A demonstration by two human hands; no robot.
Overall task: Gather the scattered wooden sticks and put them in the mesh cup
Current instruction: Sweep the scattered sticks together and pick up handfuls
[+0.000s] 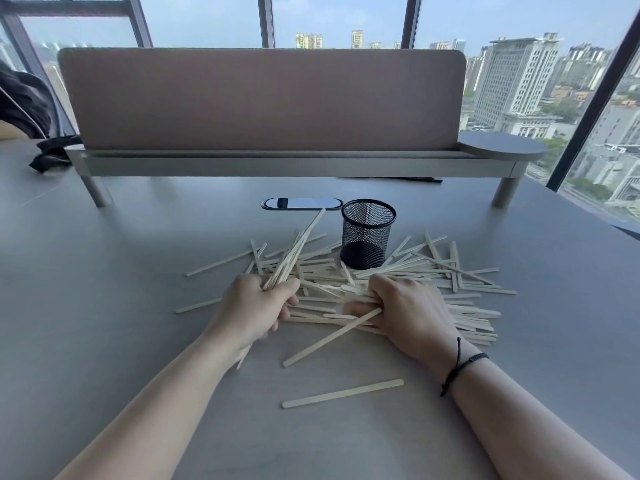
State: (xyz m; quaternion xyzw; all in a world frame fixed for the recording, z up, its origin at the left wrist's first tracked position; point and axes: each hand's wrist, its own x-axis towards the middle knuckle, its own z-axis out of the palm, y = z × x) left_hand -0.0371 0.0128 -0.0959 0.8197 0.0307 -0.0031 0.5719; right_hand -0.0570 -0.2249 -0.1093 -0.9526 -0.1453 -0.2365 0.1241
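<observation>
On the grey table (104,271), near centre: pile of wooden sticks (415,278), flat and crisscrossed, spread left to right.
Cup: black mesh cup (368,233), upright, just beyond the pile, right of centre; sticks lie against its base; no sticks visible inside.
Left hand: left hand (252,310) fisted around a bundle of sticks (298,251); bundle angles up and away, tips reaching to just left of the cup rim.
Right hand: right hand (405,306) pressed onto the pile, fingers curled tight around several sticks; one long stick (332,337) juts from it toward the near left.
Wrist: black cord bracelet (460,365) on right wrist.
Stray: single stick (343,393) lying alone, nearest the camera, well apart from the pile.
Far side: oval slot (301,204) in tabletop left of cup; padded divider (263,98) on legs behind; windows with city buildings beyond.
</observation>
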